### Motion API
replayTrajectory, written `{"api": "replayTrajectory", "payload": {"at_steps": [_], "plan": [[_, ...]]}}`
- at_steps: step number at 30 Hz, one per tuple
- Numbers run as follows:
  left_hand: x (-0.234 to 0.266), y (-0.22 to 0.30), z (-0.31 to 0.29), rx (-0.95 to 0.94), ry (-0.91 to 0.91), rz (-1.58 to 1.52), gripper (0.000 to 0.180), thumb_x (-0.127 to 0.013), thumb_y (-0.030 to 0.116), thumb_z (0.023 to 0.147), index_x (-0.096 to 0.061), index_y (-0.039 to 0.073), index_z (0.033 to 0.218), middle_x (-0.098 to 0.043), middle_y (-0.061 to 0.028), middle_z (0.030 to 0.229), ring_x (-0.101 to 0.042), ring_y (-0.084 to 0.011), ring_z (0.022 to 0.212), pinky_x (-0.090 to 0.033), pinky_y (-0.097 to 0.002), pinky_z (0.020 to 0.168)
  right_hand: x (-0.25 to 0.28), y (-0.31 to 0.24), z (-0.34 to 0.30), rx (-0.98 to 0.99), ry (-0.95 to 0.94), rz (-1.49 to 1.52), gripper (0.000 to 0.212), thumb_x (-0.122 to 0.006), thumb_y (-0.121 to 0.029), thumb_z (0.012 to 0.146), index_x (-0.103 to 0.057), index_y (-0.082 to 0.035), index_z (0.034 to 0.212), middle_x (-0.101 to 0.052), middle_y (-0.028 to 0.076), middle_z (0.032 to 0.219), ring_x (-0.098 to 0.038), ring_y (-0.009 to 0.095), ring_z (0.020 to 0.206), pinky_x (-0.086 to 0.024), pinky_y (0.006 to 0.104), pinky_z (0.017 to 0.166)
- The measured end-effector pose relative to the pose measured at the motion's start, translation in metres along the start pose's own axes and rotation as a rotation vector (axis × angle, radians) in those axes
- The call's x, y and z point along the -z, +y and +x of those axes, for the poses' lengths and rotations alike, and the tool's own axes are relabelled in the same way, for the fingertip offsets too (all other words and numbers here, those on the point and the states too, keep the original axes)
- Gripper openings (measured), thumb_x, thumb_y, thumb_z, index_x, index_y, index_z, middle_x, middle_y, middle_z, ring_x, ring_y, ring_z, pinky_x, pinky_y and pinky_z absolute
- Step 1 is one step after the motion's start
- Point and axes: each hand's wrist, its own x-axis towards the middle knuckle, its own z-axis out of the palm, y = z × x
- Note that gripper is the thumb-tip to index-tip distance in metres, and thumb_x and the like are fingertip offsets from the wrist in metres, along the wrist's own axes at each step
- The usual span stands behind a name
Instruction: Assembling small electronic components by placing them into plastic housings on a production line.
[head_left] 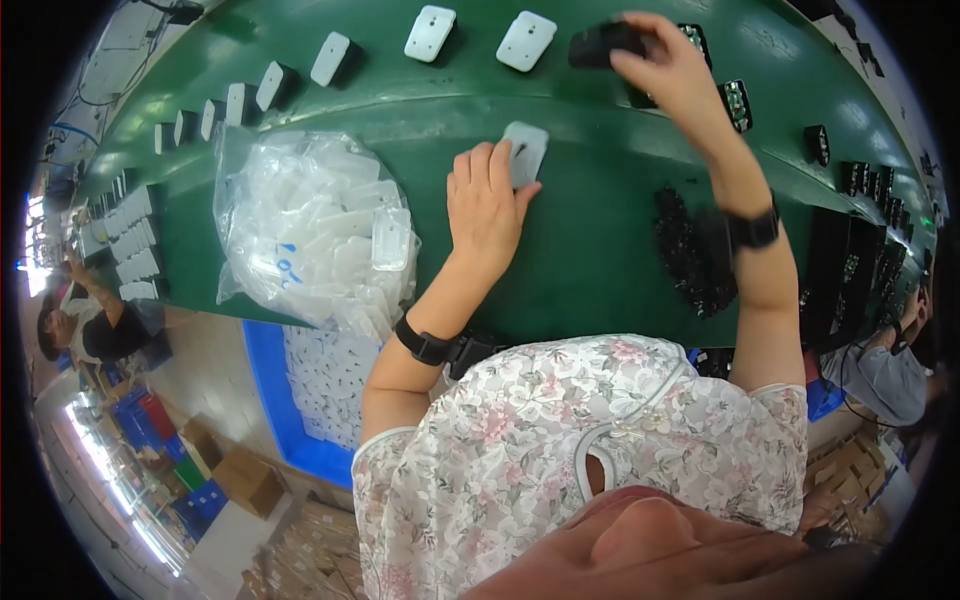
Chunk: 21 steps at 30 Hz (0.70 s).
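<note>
My left hand (487, 205) rests at the middle of the table, its fingers and thumb closed on the near end of a pale, rounded plastic cover (529, 148). A dark slot shows in the cover, and my fingers hide part of it. Farther off and to the right, my right hand (660, 58) pinches a black plastic case (600, 46) between thumb and fingers. Beside that hand lie black cases with green circuit boards (737, 104) inside. Just left of the black case, a white-topped unit (526, 41) stands on the table.
More white-topped units (331, 59) curve along the far left. A clear bag of translucent covers (315, 225) lies left of my left arm. Small black parts (690, 250) are heaped at the right. A blue bin (268, 395) stands below the green table (590, 220). Other people work at both sides.
</note>
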Motion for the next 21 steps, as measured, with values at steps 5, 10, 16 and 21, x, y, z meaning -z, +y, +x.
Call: {"api": "replayTrajectory", "payload": {"at_steps": [5,10,16,21], "plan": [[0.005,-0.014,0.003,-0.218,0.015,-0.108,0.048,-0.066,0.001,0.072,-0.051,0.005,0.117,-0.056,-0.0094,0.11,-0.051,-0.0292,0.106,-0.039,-0.0415,0.089,-0.017,-0.003,-0.098,0.022,-0.036,-0.524,0.045,-0.066,-0.002,0.075,-0.05,-0.004,0.116,-0.056,0.009,0.112,-0.056,0.023,0.104,-0.043,0.0327,0.093],[0.004,-0.018,0.002,-0.255,-0.011,-0.165,0.049,-0.063,-0.003,0.073,-0.051,0.005,0.119,-0.058,-0.009,0.109,-0.053,-0.0273,0.106,-0.038,-0.0402,0.091,-0.025,0.001,-0.109,0.219,-0.01,-0.697,0.042,-0.068,-0.001,0.073,-0.056,-0.004,0.114,-0.058,0.012,0.112,-0.055,0.03,0.104,-0.044,0.0357,0.09],[0.013,-0.022,-0.001,-0.111,0.076,-0.496,0.056,-0.051,-0.014,0.073,-0.051,0.006,0.126,-0.056,-0.0121,0.124,-0.053,-0.0293,0.115,-0.041,-0.0391,0.094,-0.06,-0.017,-0.098,0.372,-0.133,-0.572,0.041,-0.068,-0.003,0.073,-0.058,-0.005,0.113,-0.06,0.01,0.111,-0.056,0.028,0.102,-0.047,0.036,0.086],[0.008,-0.033,-0.005,-0.202,-0.02,-0.364,0.051,-0.044,-0.013,0.074,-0.057,0.006,0.12,-0.056,-0.0097,0.127,-0.053,-0.0283,0.116,-0.04,-0.0404,0.096,-0.073,-0.011,-0.094,0.385,-0.191,-0.621,0.041,-0.068,-0.003,0.073,-0.059,-0.006,0.113,-0.06,0.008,0.11,-0.056,0.027,0.1,-0.048,0.0353,0.084]]}}
